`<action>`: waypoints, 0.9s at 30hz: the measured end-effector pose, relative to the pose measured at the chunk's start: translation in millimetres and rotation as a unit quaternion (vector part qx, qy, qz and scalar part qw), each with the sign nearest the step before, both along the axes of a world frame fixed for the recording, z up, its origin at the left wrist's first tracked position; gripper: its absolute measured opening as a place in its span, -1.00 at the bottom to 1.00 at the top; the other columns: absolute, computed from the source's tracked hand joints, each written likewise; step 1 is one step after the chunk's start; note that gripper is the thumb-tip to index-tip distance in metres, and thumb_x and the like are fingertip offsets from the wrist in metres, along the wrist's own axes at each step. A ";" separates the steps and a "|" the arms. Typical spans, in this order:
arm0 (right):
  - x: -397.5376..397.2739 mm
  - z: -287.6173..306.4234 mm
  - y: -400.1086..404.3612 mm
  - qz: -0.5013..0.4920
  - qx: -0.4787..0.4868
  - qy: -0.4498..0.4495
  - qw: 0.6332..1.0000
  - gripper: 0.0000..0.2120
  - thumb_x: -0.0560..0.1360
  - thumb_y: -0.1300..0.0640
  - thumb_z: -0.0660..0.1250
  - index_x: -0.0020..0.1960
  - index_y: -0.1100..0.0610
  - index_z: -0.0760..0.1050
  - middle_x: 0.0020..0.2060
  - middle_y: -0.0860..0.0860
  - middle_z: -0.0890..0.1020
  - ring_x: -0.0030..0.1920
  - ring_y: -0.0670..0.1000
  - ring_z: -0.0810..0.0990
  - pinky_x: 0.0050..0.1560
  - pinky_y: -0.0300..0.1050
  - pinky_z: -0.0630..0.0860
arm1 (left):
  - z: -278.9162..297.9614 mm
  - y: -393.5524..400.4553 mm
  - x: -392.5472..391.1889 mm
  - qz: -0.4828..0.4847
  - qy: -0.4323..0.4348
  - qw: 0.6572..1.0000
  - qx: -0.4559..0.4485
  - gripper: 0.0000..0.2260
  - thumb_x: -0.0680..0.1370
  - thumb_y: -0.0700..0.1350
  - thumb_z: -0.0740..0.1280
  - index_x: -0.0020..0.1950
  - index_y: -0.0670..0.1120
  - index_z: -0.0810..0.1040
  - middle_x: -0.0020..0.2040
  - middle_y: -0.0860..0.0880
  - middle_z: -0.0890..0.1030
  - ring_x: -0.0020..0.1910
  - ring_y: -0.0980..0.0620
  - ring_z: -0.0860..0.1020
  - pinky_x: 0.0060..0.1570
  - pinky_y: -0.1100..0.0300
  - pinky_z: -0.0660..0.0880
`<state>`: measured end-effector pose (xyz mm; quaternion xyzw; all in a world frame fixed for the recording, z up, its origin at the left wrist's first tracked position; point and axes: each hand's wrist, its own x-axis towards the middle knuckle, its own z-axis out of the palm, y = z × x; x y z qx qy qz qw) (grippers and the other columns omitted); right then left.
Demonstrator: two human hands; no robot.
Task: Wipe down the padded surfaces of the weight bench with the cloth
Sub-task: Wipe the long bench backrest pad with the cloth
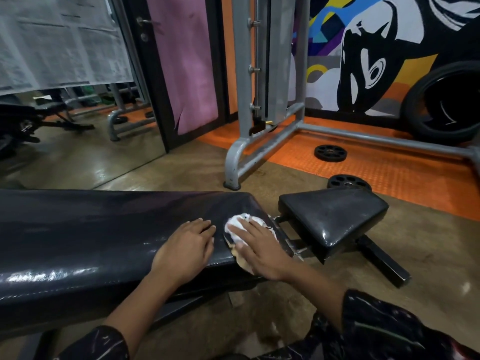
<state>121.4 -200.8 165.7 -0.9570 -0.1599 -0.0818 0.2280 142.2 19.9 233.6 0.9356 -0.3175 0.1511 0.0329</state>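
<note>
Right hand [255, 249] pressing cloth [237, 224], long backrest pad [91, 229] lying left-right

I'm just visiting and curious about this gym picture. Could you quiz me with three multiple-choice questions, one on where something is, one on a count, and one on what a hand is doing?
1. Where is the white cloth?
A. on the long back pad, at its end nearest the seat pad
B. on the orange mat
C. hanging on the grey frame

2. How many small weight plates lie on the floor?
A. none
B. two
C. five

3. What is the left hand doing?
A. lifting a plate
B. gripping the cloth
C. resting flat on the long back pad

Answers:
1 A, the right hand presses the cloth there, near the seat pad.
2 B, one plate on the orange mat and another plate behind the seat pad.
3 C, its fingers lie straight on the vinyl.
</note>
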 end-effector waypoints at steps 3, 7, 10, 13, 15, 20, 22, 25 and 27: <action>-18.4 -5.6 -28.7 -0.010 0.045 -0.018 0.999 -0.51 0.62 -0.20 -0.07 0.51 -0.13 0.16 0.52 -0.10 0.19 0.54 -0.10 0.06 0.52 -0.15 -0.03 | -0.5 0.1 -0.8 0.001 -0.003 1.000 0.001 -0.60 0.56 0.02 0.10 0.25 -0.08 0.57 0.25 -0.04 0.58 0.28 -0.01 0.50 0.32 0.07 0.35; 23.5 8.1 -20.3 -0.115 0.103 0.026 0.988 -0.56 0.63 -0.09 0.03 0.45 0.02 0.32 0.46 0.00 0.34 0.49 0.02 0.23 0.47 -0.20 0.04 | -0.1 0.4 0.0 -0.001 0.001 1.000 -0.001 -0.66 0.58 -0.02 0.18 0.29 -0.08 0.54 0.30 -0.04 0.54 0.33 0.00 0.46 0.35 0.09 0.29; 49.8 8.4 4.0 -0.150 0.039 0.054 0.986 -0.32 0.45 -0.31 -0.21 0.47 -0.11 0.23 0.50 -0.03 0.25 0.51 0.08 0.18 0.49 0.05 0.09 | -0.2 -0.1 -0.6 0.003 0.000 1.000 0.000 -0.65 0.58 -0.01 0.17 0.30 -0.07 0.53 0.31 -0.03 0.53 0.34 0.00 0.44 0.36 0.10 0.28; 21.7 8.4 20.8 -0.075 0.016 0.001 0.997 -0.42 0.53 -0.27 -0.15 0.49 -0.13 0.18 0.53 -0.03 0.21 0.53 0.03 0.11 0.52 0.03 0.01 | -0.3 -0.5 -1.6 0.004 0.003 1.000 0.004 -0.59 0.55 0.03 0.10 0.29 -0.07 0.54 0.30 -0.02 0.54 0.33 0.01 0.45 0.35 0.10 0.29; -10.1 8.2 12.8 -0.013 0.042 -0.035 0.998 -0.50 0.60 -0.23 -0.04 0.50 -0.13 0.16 0.52 -0.13 0.16 0.52 -0.11 0.04 0.51 -0.17 -0.10 | 0.4 -0.5 -2.3 0.005 0.003 1.000 0.005 -0.60 0.55 0.03 0.11 0.29 -0.06 0.54 0.29 -0.03 0.55 0.32 0.01 0.46 0.35 0.10 0.30; 0.5 4.3 -30.8 -0.076 0.125 -0.016 0.989 -0.57 0.62 -0.12 0.06 0.45 -0.05 0.31 0.47 -0.07 0.31 0.51 -0.10 0.17 0.50 -0.18 0.04 | 1.0 -0.9 -2.7 0.016 0.001 1.000 0.004 -0.68 0.56 -0.01 0.24 0.26 -0.06 0.56 0.26 -0.02 0.57 0.29 0.02 0.49 0.33 0.09 0.34; 28.0 10.5 -27.7 -0.106 0.124 0.036 0.986 -0.59 0.64 -0.04 0.07 0.44 0.04 0.33 0.46 0.00 0.34 0.49 0.00 0.23 0.45 -0.22 0.07 | 1.0 -0.8 -1.8 0.017 -0.003 1.000 0.007 -0.68 0.54 -0.01 0.22 0.23 -0.06 0.58 0.23 -0.02 0.60 0.25 0.01 0.52 0.30 0.08 0.38; 53.3 12.1 -6.9 -0.106 0.044 0.030 0.993 -0.39 0.54 -0.21 -0.16 0.45 0.00 0.30 0.46 0.02 0.33 0.48 0.08 0.24 0.47 -0.05 0.10 | 1.2 0.4 -0.9 0.016 -0.007 1.000 0.008 -0.62 0.53 0.04 0.12 0.20 -0.04 0.60 0.20 -0.01 0.61 0.22 0.01 0.54 0.26 0.08 0.42; 40.7 13.8 4.2 -0.076 0.021 -0.002 0.997 -0.35 0.50 -0.27 -0.18 0.48 -0.03 0.26 0.49 0.01 0.28 0.51 0.04 0.18 0.49 -0.09 -0.01 | 1.3 0.3 -1.1 0.014 -0.005 1.000 0.009 -0.56 0.52 0.07 0.04 0.19 -0.04 0.61 0.19 -0.01 0.61 0.20 0.02 0.55 0.25 0.09 0.43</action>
